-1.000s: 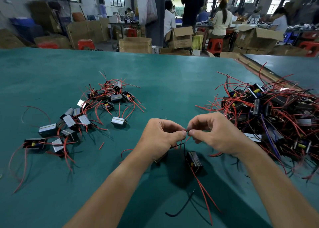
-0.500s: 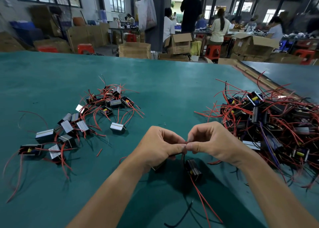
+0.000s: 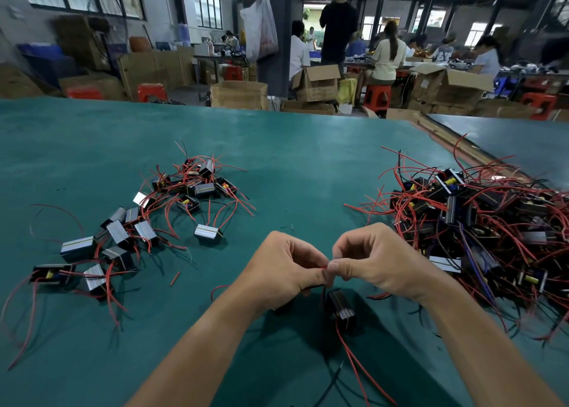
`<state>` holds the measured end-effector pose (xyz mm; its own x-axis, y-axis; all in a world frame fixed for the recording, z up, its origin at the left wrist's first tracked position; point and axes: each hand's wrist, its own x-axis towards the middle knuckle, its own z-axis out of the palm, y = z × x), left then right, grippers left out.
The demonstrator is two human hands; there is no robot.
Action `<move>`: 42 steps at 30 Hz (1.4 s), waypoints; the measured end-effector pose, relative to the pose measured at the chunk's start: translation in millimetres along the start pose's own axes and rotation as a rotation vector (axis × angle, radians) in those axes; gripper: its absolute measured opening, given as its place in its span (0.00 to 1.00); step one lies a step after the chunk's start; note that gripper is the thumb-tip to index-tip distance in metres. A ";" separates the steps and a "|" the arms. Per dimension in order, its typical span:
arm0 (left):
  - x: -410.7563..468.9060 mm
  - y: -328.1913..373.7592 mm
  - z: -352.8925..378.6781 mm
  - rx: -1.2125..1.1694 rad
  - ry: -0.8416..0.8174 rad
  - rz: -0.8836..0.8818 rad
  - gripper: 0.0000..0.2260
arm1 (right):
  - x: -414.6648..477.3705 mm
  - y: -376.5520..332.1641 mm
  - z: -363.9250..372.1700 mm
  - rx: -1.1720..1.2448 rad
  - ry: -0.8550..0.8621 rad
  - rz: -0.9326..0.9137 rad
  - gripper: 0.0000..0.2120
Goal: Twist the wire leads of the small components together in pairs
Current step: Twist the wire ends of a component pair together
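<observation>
My left hand [image 3: 284, 269] and my right hand [image 3: 374, 260] meet fingertip to fingertip over the green table [image 3: 295, 160], both pinching thin red wire leads [image 3: 324, 267] between thumb and forefinger. Below them a small black component [image 3: 338, 306] hangs from the leads, its red and black wires trailing toward me. A second component under my left hand is mostly hidden.
A loose group of components with red leads [image 3: 147, 222] lies to the left. A big tangled heap of components and wires [image 3: 480, 231] fills the right. Cardboard boxes [image 3: 238, 94], red stools and seated people are beyond the table's far edge.
Both hands stayed together on the leads and sit lower in view, as the camera tipped up. My fingertips have shifted a little on the wires.
</observation>
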<state>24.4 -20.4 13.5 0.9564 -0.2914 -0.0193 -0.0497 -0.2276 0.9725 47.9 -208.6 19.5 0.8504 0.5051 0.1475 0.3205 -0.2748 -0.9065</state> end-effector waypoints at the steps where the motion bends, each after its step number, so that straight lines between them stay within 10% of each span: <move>1: 0.6 -0.5 0.0 0.004 0.000 -0.001 0.06 | 0.1 0.3 -0.4 -0.010 -0.003 -0.001 0.08; 42: 3.7 2.7 4.5 -0.103 0.150 -0.107 0.08 | 1.6 2.6 -2.1 -0.388 0.172 -0.154 0.02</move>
<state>26.6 -26.3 15.0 0.9872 -0.1274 -0.0960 0.0764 -0.1511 0.9856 50.9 -210.2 18.2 0.8268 0.4299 0.3628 0.5539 -0.5101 -0.6580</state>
